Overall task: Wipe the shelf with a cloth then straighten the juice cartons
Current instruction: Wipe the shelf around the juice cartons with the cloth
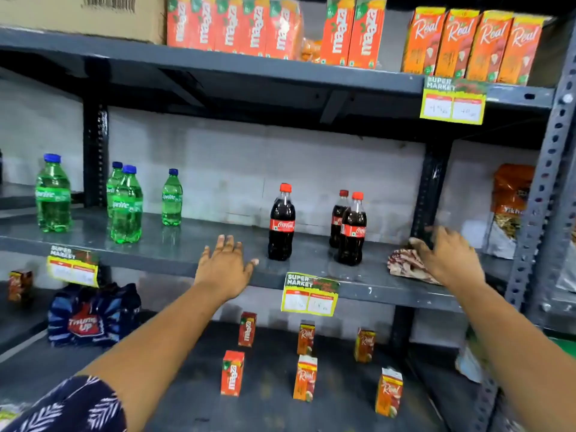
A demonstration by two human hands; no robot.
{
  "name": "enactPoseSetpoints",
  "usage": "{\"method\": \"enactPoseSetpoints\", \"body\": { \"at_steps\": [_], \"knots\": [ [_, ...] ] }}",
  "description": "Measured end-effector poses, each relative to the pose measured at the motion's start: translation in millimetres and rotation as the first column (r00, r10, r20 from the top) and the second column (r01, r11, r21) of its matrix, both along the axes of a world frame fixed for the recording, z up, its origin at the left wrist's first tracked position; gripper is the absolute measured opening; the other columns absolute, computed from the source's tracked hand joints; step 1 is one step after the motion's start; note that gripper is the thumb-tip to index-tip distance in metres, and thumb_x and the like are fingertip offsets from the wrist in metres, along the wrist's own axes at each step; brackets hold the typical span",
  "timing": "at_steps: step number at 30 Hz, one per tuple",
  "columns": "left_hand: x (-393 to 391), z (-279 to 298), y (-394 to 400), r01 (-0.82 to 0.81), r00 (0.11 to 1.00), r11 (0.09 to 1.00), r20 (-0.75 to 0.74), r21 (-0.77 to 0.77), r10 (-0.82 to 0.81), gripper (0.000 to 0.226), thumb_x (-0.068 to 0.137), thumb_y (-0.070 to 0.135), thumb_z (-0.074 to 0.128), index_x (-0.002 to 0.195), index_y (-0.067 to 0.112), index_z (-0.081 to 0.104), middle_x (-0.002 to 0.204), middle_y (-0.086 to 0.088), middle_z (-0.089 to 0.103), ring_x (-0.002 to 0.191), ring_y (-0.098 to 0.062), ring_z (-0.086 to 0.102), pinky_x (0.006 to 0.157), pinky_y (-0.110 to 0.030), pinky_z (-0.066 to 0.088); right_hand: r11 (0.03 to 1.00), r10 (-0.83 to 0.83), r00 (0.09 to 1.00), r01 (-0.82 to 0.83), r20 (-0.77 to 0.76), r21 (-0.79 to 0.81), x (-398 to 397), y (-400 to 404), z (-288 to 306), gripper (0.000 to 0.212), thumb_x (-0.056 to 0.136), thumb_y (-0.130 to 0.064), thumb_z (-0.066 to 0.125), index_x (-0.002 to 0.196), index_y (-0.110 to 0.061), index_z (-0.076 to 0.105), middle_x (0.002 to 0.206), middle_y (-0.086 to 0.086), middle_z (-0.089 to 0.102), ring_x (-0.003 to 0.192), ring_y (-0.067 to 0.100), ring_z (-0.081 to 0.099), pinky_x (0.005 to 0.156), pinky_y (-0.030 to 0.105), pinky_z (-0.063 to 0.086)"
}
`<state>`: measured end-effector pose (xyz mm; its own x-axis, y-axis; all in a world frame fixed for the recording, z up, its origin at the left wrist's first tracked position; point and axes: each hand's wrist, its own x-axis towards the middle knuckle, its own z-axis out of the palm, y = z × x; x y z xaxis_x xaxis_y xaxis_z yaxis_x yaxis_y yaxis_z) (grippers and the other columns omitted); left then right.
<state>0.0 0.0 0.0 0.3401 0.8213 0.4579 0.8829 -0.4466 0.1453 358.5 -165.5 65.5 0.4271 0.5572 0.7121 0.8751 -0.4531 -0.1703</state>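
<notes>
Seemingly mid-wipe, the right hand (448,260) presses flat on the cloth (405,265) at the middle shelf (187,254) toward the frame's right, the left hand (223,266) hovers open, and the juice cartons (305,377) below at lower centre remain scattered, unstraightened.

On my grey metal middle shelf (187,254), 4 green plastic bottles (126,207) stand left of 3 dark cola bottles (282,226); the crumpled patterned cloth (405,265) lies right.
</notes>
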Motion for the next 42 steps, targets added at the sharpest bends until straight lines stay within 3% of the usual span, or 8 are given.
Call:
{"method": "enactPoseSetpoints", "body": {
  "at_steps": [6,10,16,21,24,28,35,42],
  "knots": [
    [3.5,-20.7,11.9,-0.014,1.000,0.993,0.028,0.119,0.011,0.060,0.097,0.050,0.018,0.138,0.014,0.044,0.145,-0.005,0.044,0.137,-0.021,0.032,0.112,-0.042,0.018,0.942,0.044,0.989,-0.088,-0.141,-0.324,23.5,-0.5,-22.7,0.053,0.092,-0.046,0.046,0.137,-0.017,0.041,0.141,0.015,0.046,0.124,0.035,0.046,0.099,0.044,0.039],
    [1.6,-25.2,10.4,-0.030,0.999,0.976,0.050,0.218,0.019,0.069,0.092,0.051,0.013,0.130,0.011,0.053,0.137,-0.008,0.053,0.130,-0.024,0.043,0.107,-0.040,0.026,0.893,-0.037,0.993,-0.018,-0.114,-0.450,25.3,2.9,-33.6,0.061,0.088,-0.063,0.034,0.128,-0.019,0.046,0.137,0.014,0.050,0.123,0.034,0.047,0.099,0.047,0.034],
    [-0.8,-18.1,10.9,-0.015,0.995,0.965,0.095,0.264,-0.011,0.064,0.095,0.046,0.019,0.120,0.004,0.060,0.125,-0.016,0.061,0.120,-0.031,0.052,0.099,-0.043,0.034,0.895,-0.028,0.999,0.009,-0.035,-0.446,11.6,0.9,-22.3,0.055,0.091,-0.055,0.037,0.127,-0.015,0.048,0.132,0.019,0.053,0.119,0.038,0.049,0.097,0.048,0.038],
    [0.6,-23.4,2.9,0.006,0.998,0.953,0.062,0.302,-0.026,0.051,0.097,0.040,0.029,0.096,0.003,0.064,0.096,-0.020,0.066,0.090,-0.037,0.060,0.080,-0.044,0.041,0.850,0.038,0.980,-0.135,-0.197,-0.509,10.1,-14.8,-19.3,0.065,0.084,-0.038,0.059,0.141,-0.018,0.036,0.139,0.018,0.048,0.120,0.037,0.048,0.095,0.040,0.041],
    [2.0,-26.1,4.2,-0.006,0.997,0.945,0.072,0.328,-0.019,0.052,0.096,0.043,0.027,0.087,0.004,0.062,0.086,-0.020,0.065,0.082,-0.038,0.059,0.077,-0.045,0.041,0.866,0.054,0.996,-0.084,-0.075,-0.492,8.4,-24.1,-23.9,0.070,0.074,-0.022,0.070,0.136,-0.013,0.039,0.126,0.022,0.057,0.106,0.040,0.055,0.085,0.044,0.048],
    [2.6,-28.9,8.2,-0.030,0.996,0.927,0.092,0.373,-0.004,0.052,0.096,0.043,0.027,0.082,0.005,0.059,0.082,-0.021,0.063,0.079,-0.038,0.058,0.074,-0.045,0.040,0.956,0.133,0.980,-0.087,0.149,-0.282,0.6,-39.8,-44.7,0.040,0.071,-0.007,0.063,0.110,-0.007,0.054,0.099,0.022,0.064,0.087,0.042,0.058,0.069,0.048,0.052],
    [5.3,-40.4,10.8,-0.036,0.980,0.928,0.197,0.372,-0.041,0.058,0.096,0.044,0.023,0.114,0.002,0.058,0.115,-0.026,0.061,0.107,-0.044,0.052,0.095,-0.055,0.035,0.987,-0.014,0.981,-0.018,0.195,0.159,-21.3,-97.4,-151.8,0.036,0.079,-0.030,0.050,0.097,0.001,0.055,0.090,0.023,0.059,0.080,0.037,0.053,0.059,0.042,0.047],
    [14.0,-139.8,-49.2,0.106,0.951,0.925,0.233,0.364,-0.201,0.064,0.093,0.042,0.035,0.142,0.001,0.031,0.155,-0.018,0.019,0.144,-0.029,0.009,0.114,-0.050,0.011,0.956,-0.197,0.963,0.146,-0.186,-0.256,16.5,-59.3,-197.1,0.035,0.087,-0.023,0.058,0.117,-0.008,0.048,0.088,0.020,0.067,0.075,0.041,0.064,0.057,0.039,0.045]
  ]
}}
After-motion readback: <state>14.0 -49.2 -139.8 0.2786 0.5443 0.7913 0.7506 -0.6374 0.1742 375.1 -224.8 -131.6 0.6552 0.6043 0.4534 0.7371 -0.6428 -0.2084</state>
